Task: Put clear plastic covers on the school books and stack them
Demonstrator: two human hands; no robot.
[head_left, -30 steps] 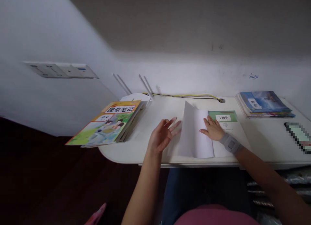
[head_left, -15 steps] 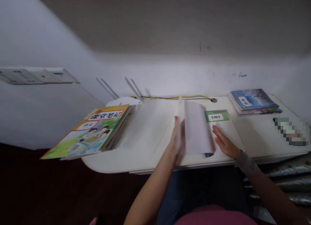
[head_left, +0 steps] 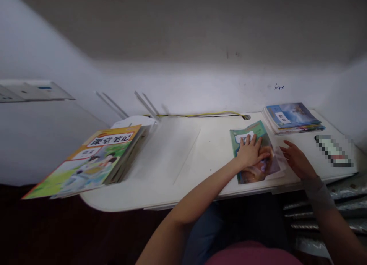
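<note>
A textbook (head_left: 243,175) with a green-topped picture cover lies closed on the white desk (head_left: 160,188), right of the middle. Flat on that cover rests my left hand (head_left: 250,153), its fingers spread and hiding part of the title. My right hand (head_left: 298,161) is just past the book's right edge, fingers apart and holding nothing. Whether its fingertips touch the book I cannot tell. The wrist behind it wears a pale band.
On the left, a stack of books topped by a yellow-green notebook (head_left: 83,158) overhangs the desk edge beside a white router (head_left: 133,121). Blue-covered books (head_left: 295,114) sit at the back right, near a pixelated phone (head_left: 334,151). A yellow cable (head_left: 212,113) runs along the wall.
The book's pages stood open and now it is closed, cover up. My left hand moved right, from the pages onto the cover. My right hand shifted right, off the cover. The view turned slightly right.
</note>
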